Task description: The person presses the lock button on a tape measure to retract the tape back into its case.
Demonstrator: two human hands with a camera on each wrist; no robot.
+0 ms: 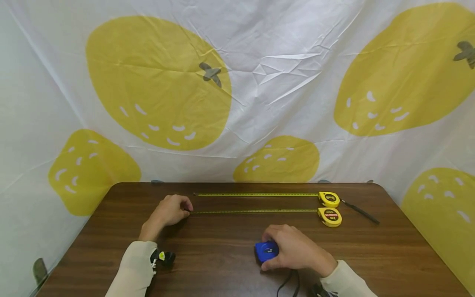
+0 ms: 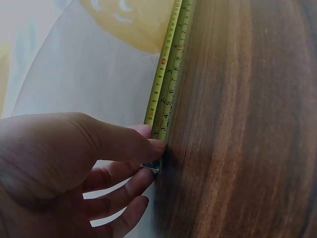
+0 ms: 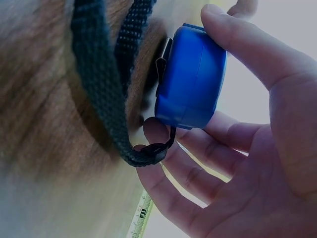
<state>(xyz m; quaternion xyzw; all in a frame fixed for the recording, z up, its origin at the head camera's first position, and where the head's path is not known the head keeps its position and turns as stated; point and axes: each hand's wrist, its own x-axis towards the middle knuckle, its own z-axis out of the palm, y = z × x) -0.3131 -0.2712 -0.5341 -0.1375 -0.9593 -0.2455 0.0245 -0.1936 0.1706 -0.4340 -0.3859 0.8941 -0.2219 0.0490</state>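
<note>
The left grip [image 1: 168,214] was narrow, thumb and forefinger pinching the end of the nearer yellow blade [image 1: 256,211], its metal hook [image 2: 151,165] showing just past the thumb; that blade ran straight to the person's right across the desk [image 1: 219,247], into the nearer yellow tape measure [image 1: 330,217]; the right grip [image 1: 291,247] was closed about a blue tape measure [image 1: 266,251], thumb along its near side and fingers at its far side, so that the case sat between them, to the left of the palm; whether the case touched the desk could not be told.

In the right wrist view a dark woven strap [image 3: 96,74] hung from the blue case, looping close by the fingertips, and a metal clip [image 3: 162,64] stood on its side; beyond, the farther yellow tape measure [image 1: 328,199] lay just behind the nearer one, its own blade [image 1: 256,194] drawn out alongside, with a black cord [image 1: 360,212] trailing rightward; a lemon-printed cloth [image 1: 252,103] hung behind the desk.
</note>
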